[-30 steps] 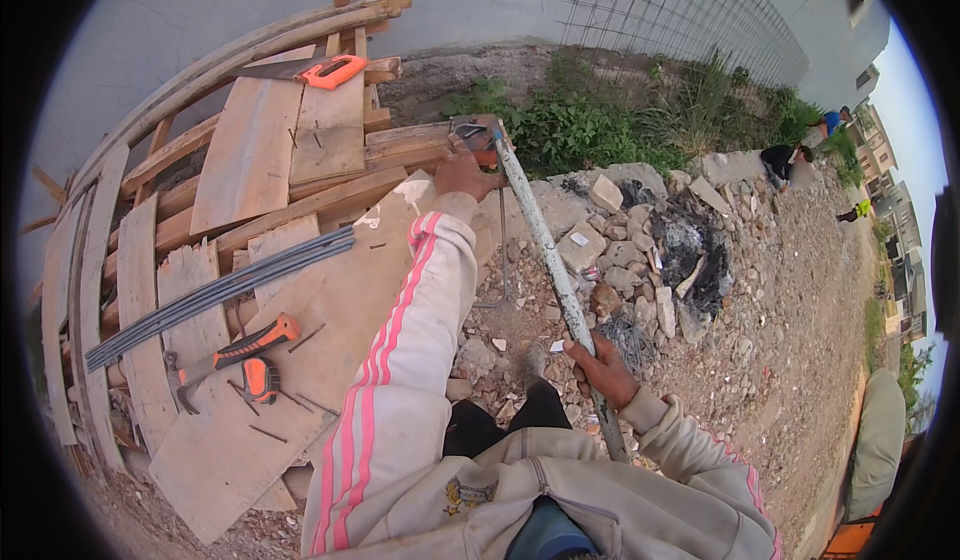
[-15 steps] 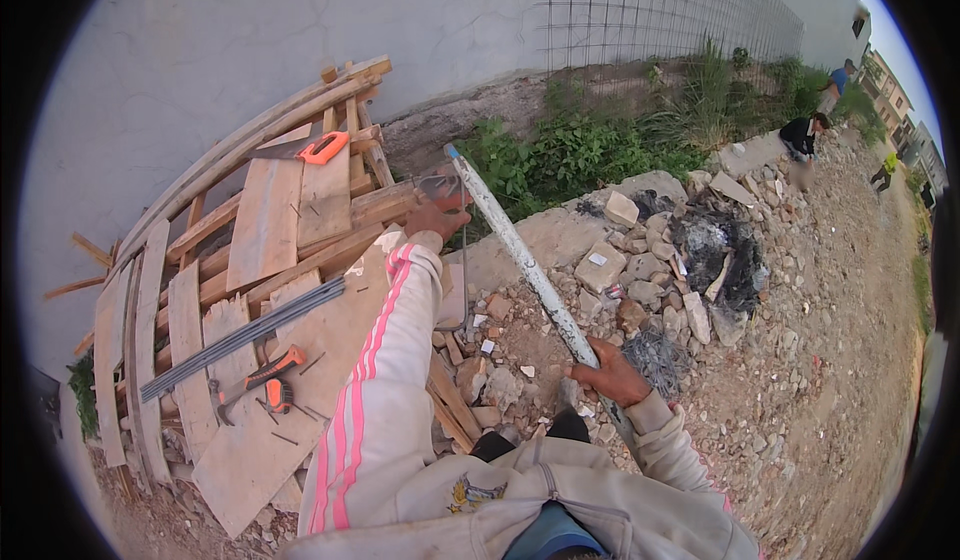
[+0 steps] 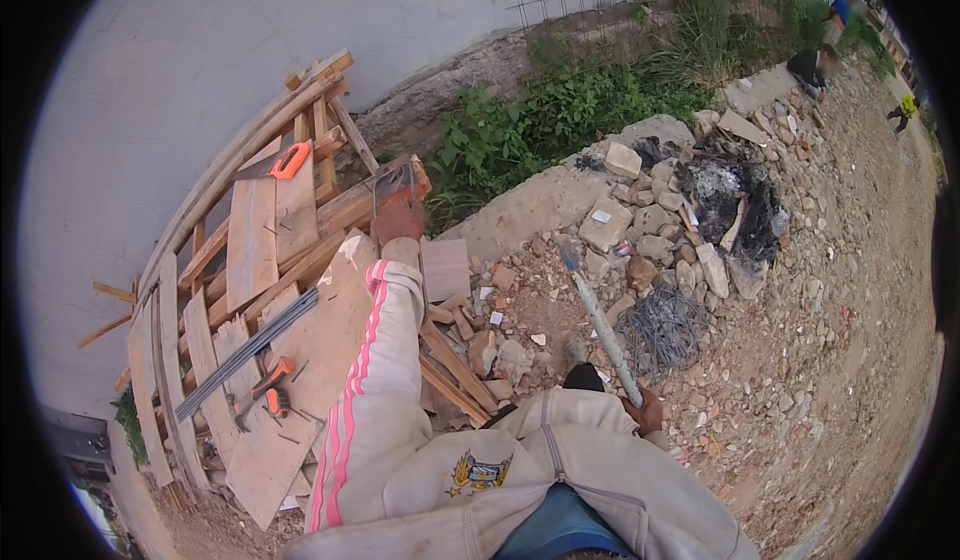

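Note:
My right hand (image 3: pixel 648 412) is closed around the lower end of a long metal pipe (image 3: pixel 603 330) with worn white paint. The pipe slants up and away over the rubble, its bluish tip in the air. My left hand (image 3: pixel 400 222) reaches out to the near end of the thick wooden beams (image 3: pixel 352 207). Its fingers are closed on a thin bent metal rod, partly hidden by the hand. Left of that arm, a bundle of grey metal rods (image 3: pixel 250 352) rests on boards. Beside it lie a claw hammer (image 3: pixel 264 392) and an orange-black tape measure (image 3: pixel 278 402).
A handsaw with an orange handle (image 3: pixel 291 161) lies on the planks near the wall (image 3: pixel 250 30). Loose nails are scattered by the hammer. Tangled wire (image 3: pixel 662 330), broken stones and a burnt heap (image 3: pixel 728 200) lie to the right. Other people (image 3: pixel 812 68) are far right.
My left hand has moved left, onto the beam ends. My right hand has drawn the pipe down and toward me, away from the left hand. The view has shifted.

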`<action>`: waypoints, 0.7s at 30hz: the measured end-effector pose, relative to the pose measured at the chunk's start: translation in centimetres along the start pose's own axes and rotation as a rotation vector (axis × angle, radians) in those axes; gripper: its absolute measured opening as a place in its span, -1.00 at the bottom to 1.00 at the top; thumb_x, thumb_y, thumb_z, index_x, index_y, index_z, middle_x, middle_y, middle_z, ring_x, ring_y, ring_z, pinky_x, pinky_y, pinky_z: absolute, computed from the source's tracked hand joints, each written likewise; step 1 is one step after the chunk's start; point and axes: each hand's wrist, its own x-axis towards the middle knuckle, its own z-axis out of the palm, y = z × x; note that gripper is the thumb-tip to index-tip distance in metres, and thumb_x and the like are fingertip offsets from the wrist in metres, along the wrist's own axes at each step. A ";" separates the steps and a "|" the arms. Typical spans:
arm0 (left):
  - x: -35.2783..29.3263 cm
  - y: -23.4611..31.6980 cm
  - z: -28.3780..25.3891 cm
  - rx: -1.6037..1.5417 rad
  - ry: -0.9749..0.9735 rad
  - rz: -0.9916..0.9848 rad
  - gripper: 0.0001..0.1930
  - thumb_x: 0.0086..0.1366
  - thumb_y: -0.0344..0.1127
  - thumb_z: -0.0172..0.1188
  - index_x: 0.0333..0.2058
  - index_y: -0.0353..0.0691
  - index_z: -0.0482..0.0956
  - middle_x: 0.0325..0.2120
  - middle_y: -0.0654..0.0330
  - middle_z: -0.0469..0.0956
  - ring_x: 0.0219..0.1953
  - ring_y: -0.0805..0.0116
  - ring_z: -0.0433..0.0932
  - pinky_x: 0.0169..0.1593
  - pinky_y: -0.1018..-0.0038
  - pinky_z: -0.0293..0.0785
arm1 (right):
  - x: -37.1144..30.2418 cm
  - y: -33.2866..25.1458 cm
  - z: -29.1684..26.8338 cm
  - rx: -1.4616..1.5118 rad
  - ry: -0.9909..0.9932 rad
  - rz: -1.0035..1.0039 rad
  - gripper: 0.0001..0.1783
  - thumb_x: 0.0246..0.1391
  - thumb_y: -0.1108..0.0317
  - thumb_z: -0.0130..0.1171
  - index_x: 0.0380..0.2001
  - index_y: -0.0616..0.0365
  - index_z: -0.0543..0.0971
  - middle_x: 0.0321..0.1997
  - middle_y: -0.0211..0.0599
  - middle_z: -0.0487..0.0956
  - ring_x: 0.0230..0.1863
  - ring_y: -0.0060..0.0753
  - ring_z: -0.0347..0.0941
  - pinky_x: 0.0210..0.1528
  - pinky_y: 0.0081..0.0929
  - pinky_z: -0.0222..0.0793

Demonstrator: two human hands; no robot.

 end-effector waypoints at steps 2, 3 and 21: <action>1.5 0.7 -0.7 -0.113 0.083 -0.005 -0.63 0.28 -0.01 0.20 -0.28 -0.23 0.70 -0.41 -0.09 0.67 -0.26 -0.01 0.69 -0.14 0.15 0.57 | -0.1 1.5 -0.8 -0.005 -0.170 0.216 -0.37 -0.12 -0.15 0.48 -0.14 0.13 0.72 -0.22 0.02 0.70 -0.19 0.07 0.65 -0.13 -0.06 0.52; 1.8 1.1 -1.1 -0.174 0.118 -0.011 -0.65 0.30 -0.04 0.18 -0.27 -0.26 0.69 -0.46 -0.10 0.65 -0.31 0.01 0.69 -0.17 0.20 0.57 | -0.4 2.7 -1.0 -0.033 -0.195 0.267 -0.39 -0.13 -0.14 0.47 -0.14 0.13 0.72 -0.21 0.02 0.70 -0.18 0.07 0.65 -0.13 -0.06 0.53; -15.2 10.3 4.3 -1.098 -0.354 -0.137 -0.78 0.48 -0.23 0.10 -0.37 -0.18 0.45 -0.56 0.43 0.29 -0.49 0.60 0.22 -0.40 0.54 0.17 | -9.7 15.2 0.3 -0.223 -0.441 0.934 -0.43 -0.10 -0.02 0.47 -0.10 0.16 0.72 -0.17 -0.06 0.75 -0.11 -0.03 0.70 -0.07 -0.16 0.56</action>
